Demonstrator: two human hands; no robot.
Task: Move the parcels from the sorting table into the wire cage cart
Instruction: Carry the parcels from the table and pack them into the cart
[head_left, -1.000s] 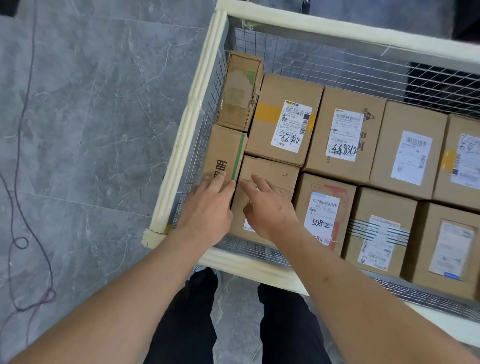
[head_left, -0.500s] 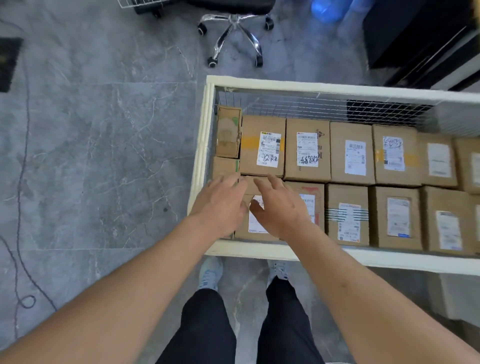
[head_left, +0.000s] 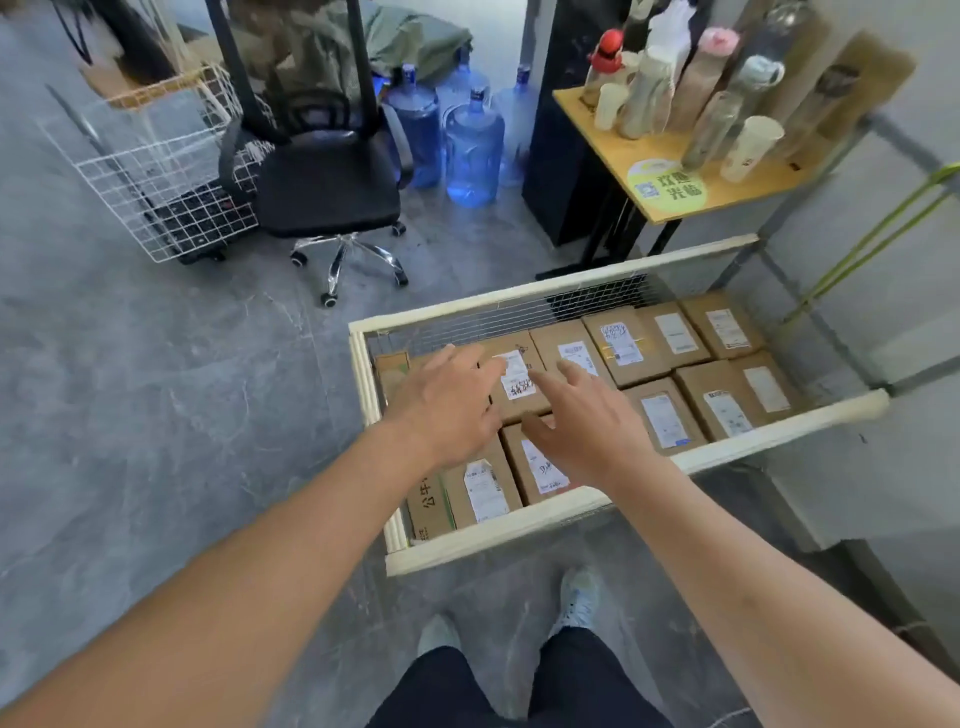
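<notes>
While both hands, left (head_left: 449, 402) and right (head_left: 587, 423), hover spread and holding nothing above the parcels (head_left: 644, 384) packed flat inside the wire cage cart (head_left: 493, 540), placing looks done; next: fetch another parcel.

Brown cardboard parcels (head_left: 618, 345) with white shipping labels lie flat in 2 tight rows inside the wire cage cart (head_left: 613, 283), a mesh-walled cart with cream padded rims. About 10 show, though hands hide some.
</notes>
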